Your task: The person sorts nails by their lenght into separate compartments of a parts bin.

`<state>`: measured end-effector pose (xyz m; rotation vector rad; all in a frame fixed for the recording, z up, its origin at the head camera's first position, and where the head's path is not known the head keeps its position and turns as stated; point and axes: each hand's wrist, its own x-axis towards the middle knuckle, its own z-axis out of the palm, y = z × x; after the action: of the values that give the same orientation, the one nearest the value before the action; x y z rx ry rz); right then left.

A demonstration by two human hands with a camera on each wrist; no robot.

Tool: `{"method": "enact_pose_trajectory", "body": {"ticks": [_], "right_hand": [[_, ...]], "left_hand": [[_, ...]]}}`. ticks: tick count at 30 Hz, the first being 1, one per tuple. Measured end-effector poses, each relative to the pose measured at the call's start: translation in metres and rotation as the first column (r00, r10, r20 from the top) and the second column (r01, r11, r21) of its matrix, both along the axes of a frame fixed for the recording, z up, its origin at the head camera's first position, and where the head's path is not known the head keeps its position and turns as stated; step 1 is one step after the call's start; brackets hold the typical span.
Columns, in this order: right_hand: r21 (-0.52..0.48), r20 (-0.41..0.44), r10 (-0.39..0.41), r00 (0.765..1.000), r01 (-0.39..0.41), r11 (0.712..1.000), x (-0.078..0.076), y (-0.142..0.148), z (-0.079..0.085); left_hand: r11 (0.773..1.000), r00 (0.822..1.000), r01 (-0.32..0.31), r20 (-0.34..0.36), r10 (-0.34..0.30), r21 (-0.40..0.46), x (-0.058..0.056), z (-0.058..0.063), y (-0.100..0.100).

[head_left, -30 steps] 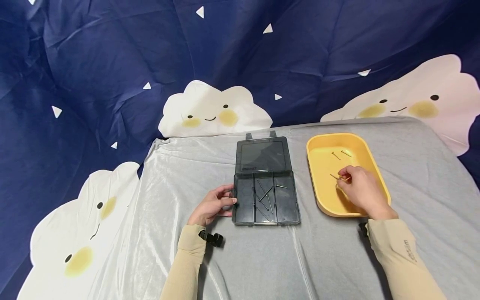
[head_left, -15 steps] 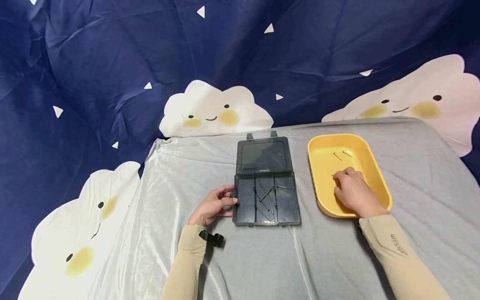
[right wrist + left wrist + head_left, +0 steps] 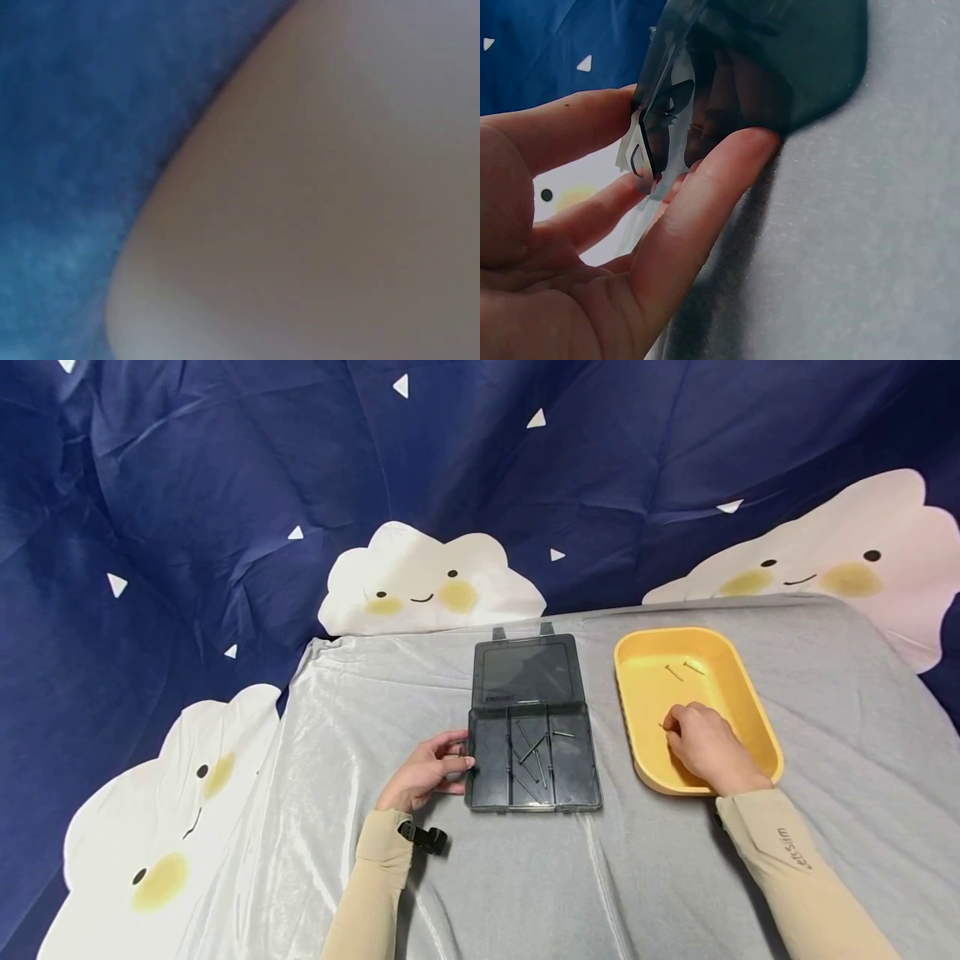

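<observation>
A dark see-through plastic box [image 3: 491, 777] lies with its lid [image 3: 528, 668] folded back. Several thin screws [image 3: 531, 747] lie in its middle compartment, and a single screw [image 3: 564, 734] in the right one. My left hand [image 3: 423, 772] grips the box's left side; in the left wrist view its thumb and fingers close on the wall. Inside the yellow tray [image 3: 628, 727], my right hand [image 3: 705, 743] has curled fingers, with the tip of a screw [image 3: 662, 725] showing beyond them. The rest of that screw is hidden. Only blurred skin fills most of the right wrist view.
Two more screws [image 3: 684, 670] lie near the far end of the tray. A grey cloth [image 3: 525, 885] covers the table under both containers. Behind it hangs a dark blue curtain [image 3: 450, 460] printed with white clouds.
My right hand has turned over, back upward, and shifted slightly left and nearer, covering most of the screw that showed before. The left hand and the box have stayed in place.
</observation>
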<state>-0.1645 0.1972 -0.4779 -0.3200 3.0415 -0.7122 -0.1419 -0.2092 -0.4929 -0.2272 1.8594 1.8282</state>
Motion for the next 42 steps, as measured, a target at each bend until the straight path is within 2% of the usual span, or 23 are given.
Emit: {"method": "enact_pose_trajectory", "body": {"ticks": [20,31,42], "right_hand": [[0.022,0.032,0.049,0.998,-0.049,0.999,0.0007,-0.0030,-0.0006],[0.019,0.063,0.027,0.998,-0.028,0.999,0.0019,-0.0032,-0.0024],[-0.040,0.075,-0.004,0.997,0.007,0.999,0.0004,-0.0010,-0.0024]], "left_hand": [[1.000,1.000,0.001,-0.002,-0.001,-0.015,-0.0015,-0.0036,-0.0012],[1.000,1.000,-0.001,-0.010,0.001,-0.009,-0.0013,-0.0024,-0.0005],[1.000,1.000,-0.006,-0.009,0.006,-0.008,-0.0009,-0.0015,-0.0005]]}}
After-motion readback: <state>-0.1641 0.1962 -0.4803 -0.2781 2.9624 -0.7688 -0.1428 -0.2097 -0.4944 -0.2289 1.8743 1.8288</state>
